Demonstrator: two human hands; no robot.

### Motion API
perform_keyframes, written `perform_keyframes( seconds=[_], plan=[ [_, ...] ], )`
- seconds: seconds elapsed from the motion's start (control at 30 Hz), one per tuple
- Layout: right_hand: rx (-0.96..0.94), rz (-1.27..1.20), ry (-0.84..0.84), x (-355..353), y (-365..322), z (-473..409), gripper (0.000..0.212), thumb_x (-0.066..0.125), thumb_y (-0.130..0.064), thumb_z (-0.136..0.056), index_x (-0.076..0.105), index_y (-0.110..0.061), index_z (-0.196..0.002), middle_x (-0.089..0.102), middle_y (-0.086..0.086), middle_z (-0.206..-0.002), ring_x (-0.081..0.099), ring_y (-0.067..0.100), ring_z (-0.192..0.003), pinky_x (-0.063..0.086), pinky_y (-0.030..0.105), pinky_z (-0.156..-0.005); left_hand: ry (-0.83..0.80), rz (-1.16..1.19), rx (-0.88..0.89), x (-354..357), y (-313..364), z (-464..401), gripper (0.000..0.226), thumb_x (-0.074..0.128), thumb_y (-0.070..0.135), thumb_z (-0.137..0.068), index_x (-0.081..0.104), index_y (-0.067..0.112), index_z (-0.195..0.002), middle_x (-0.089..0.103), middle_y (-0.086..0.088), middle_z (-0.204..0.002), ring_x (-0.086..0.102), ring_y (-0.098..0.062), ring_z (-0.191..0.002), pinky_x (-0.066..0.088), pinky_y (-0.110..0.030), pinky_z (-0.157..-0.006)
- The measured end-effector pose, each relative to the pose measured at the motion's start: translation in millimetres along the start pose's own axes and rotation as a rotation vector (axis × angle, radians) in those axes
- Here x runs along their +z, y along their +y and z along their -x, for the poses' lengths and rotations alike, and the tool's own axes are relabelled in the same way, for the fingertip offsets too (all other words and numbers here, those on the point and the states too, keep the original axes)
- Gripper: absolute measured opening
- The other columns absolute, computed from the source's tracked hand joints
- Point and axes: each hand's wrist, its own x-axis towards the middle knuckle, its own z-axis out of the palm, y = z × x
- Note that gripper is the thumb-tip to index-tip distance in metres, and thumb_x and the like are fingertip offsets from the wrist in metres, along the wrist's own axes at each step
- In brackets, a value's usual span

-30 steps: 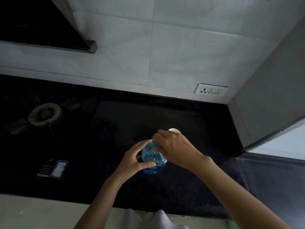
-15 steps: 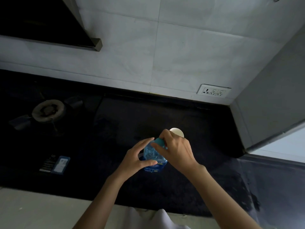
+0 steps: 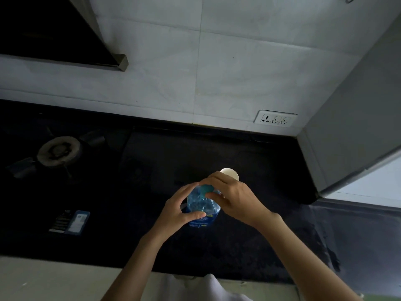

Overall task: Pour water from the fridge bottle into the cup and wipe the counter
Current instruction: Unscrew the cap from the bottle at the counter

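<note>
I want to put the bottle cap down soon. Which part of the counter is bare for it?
Bare counter lies to the right of the bottle, toward the grey side wall. Another bare patch lies between the burner and the cup. It is crowded around the cup and both hands, and at the left by the card.

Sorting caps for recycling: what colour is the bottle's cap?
Teal cap, seen in the head view.

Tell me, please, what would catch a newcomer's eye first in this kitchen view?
First, the blue water bottle at the centre of the dark counter: the left hand holds its body and the right hand pinches its teal cap. Just behind the right hand peeks the white cup. Far left sits a stove burner.
</note>
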Motion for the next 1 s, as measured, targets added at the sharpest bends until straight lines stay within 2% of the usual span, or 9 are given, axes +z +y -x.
perform_keyframes(
  seconds=[0.13, 0.2, 0.3, 0.53, 0.7, 0.8, 0.87, 0.93, 1.0],
  plan=[
    [0.349, -0.081, 0.182, 21, -17, 3, 0.047, 0.058, -0.062, -0.078, 0.061, -0.024, -0.105, 0.057, -0.014, -0.097, 0.06, 0.008, -0.074, 0.055, 0.028, -0.056, 0.012, -0.002, 0.003, 1, 3, 1, 0.072, 0.081, 0.019, -0.075, 0.044, 0.046, -0.131, 0.046, 0.037, -0.128, 0.047, 0.007, -0.122, 0.048, -0.016, -0.093],
    [0.407, -0.004, 0.277, 29, -25, -3, 0.043, 0.065, -0.06, -0.076, 0.061, -0.02, -0.092, 0.058, -0.011, -0.085, 0.058, 0.009, -0.062, 0.051, 0.027, -0.049, 0.025, 0.005, 0.008, 2, 1, 3, 0.073, 0.081, 0.018, -0.075, 0.044, 0.046, -0.131, 0.046, 0.035, -0.13, 0.047, 0.006, -0.123, 0.047, -0.015, -0.093],
    [0.371, 0.128, 0.334, 28, -29, -11, 0.03, 0.071, -0.044, -0.08, 0.06, -0.016, -0.081, 0.06, -0.008, -0.076, 0.053, 0.01, -0.05, 0.045, 0.026, -0.039, 0.032, 0.012, 0.017, 3, -1, 3, 0.074, 0.082, 0.019, -0.075, 0.045, 0.041, -0.135, 0.047, 0.025, -0.135, 0.048, 0.0, -0.126, 0.048, -0.02, -0.096],
    [0.191, 0.331, 0.23, 16, -26, -15, 0.027, 0.074, -0.037, -0.08, 0.06, -0.014, -0.076, 0.059, -0.005, -0.066, 0.052, 0.012, -0.044, 0.035, 0.023, -0.034, 0.023, 0.007, 0.018, 2, 1, 2, 0.074, 0.081, 0.018, -0.074, 0.044, 0.048, -0.131, 0.046, 0.031, -0.133, 0.045, 0.005, -0.125, 0.046, -0.013, -0.093],
    [0.031, 0.166, 0.09, 5, -16, -16, 0.016, 0.071, -0.024, -0.083, 0.064, -0.012, -0.091, 0.061, -0.002, -0.083, 0.059, 0.013, -0.062, 0.043, 0.021, -0.048, 0.019, 0.015, 0.006, 2, 4, 2, 0.073, 0.081, 0.017, -0.075, 0.043, 0.049, -0.129, 0.045, 0.037, -0.129, 0.046, 0.007, -0.124, 0.047, -0.012, -0.09],
    [-0.037, 0.089, -0.059, -5, -9, -15, 0.019, 0.068, -0.013, -0.083, 0.066, -0.016, -0.102, 0.061, -0.004, -0.097, 0.059, 0.013, -0.082, 0.053, 0.028, -0.066, 0.01, 0.02, 0.013, 2, 2, 1, 0.073, 0.081, 0.018, -0.075, 0.045, 0.04, -0.135, 0.047, 0.027, -0.133, 0.048, 0.001, -0.125, 0.049, -0.019, -0.094],
    [-0.029, 0.029, -0.133, -10, -5, -16, 0.027, 0.066, -0.009, -0.082, 0.067, -0.022, -0.106, 0.061, -0.009, -0.106, 0.053, 0.012, -0.093, 0.05, 0.029, -0.078, 0.004, 0.017, 0.018, 2, 1, 1, 0.074, 0.081, 0.019, -0.075, 0.045, 0.034, -0.138, 0.047, 0.022, -0.136, 0.048, -0.001, -0.126, 0.049, -0.021, -0.096],
    [0.033, -0.056, -0.144, -11, -5, -15, 0.03, 0.068, -0.013, -0.083, 0.067, -0.026, -0.109, 0.059, -0.012, -0.113, 0.051, 0.009, -0.1, 0.047, 0.026, -0.085, 0.006, 0.023, 0.016, 2, 1, 1, 0.074, 0.081, 0.019, -0.075, 0.045, 0.034, -0.138, 0.046, 0.021, -0.137, 0.047, -0.001, -0.126, 0.048, -0.02, -0.096],
    [0.152, -0.13, -0.058, -8, -9, -11, 0.035, 0.072, -0.032, -0.082, 0.065, -0.026, -0.116, 0.056, -0.011, -0.117, 0.05, 0.003, -0.101, 0.046, 0.02, -0.084, 0.007, 0.028, 0.016, 2, 2, 2, 0.072, 0.08, 0.017, -0.076, 0.045, 0.04, -0.135, 0.046, 0.022, -0.137, 0.047, 0.004, -0.125, 0.048, -0.015, -0.092]
  ],
)
